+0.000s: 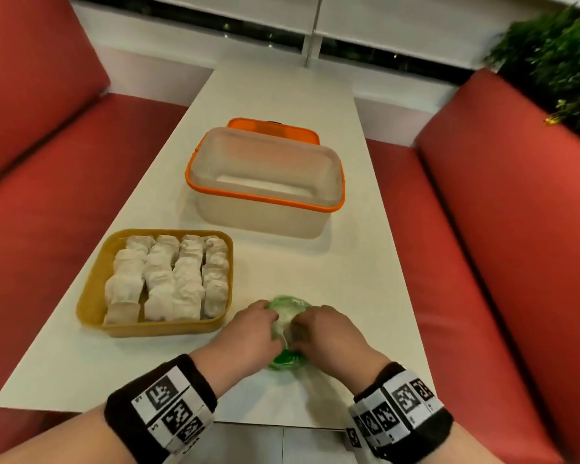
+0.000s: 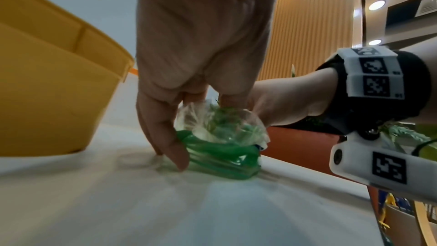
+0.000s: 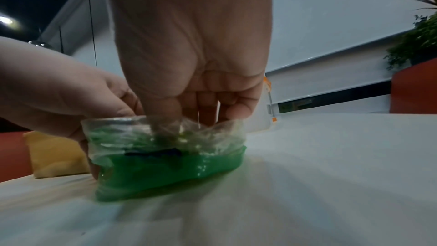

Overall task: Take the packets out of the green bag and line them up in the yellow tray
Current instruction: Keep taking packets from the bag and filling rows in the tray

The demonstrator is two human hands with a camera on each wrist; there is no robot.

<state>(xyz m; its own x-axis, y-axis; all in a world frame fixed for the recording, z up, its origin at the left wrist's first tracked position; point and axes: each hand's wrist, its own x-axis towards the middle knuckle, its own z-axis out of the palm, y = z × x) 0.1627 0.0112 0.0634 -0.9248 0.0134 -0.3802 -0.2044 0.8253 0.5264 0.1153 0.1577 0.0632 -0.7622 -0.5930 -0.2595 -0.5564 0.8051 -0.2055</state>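
The green bag [image 1: 287,306] lies on the white table near the front edge, its clear top part open upward. My left hand [image 1: 252,329] grips the bag's left side, fingers curled down around it [image 2: 165,137]. My right hand [image 1: 325,333] has its thumb and fingers pushed down into the bag [image 3: 165,166] at its mouth; the crumpled plastic hides what they hold. The yellow tray [image 1: 91,296] stands just left of my hands, with several white packets [image 1: 188,283] lined up in rows. The tray's wall [image 2: 47,91] rises close beside my left hand.
A clear box with an orange rim [image 1: 265,182] stands open further back on the table, with an orange lid [image 1: 272,128] behind it. Red bench seats [image 1: 499,229] flank the narrow table. A plant [image 1: 556,61] is at the far right.
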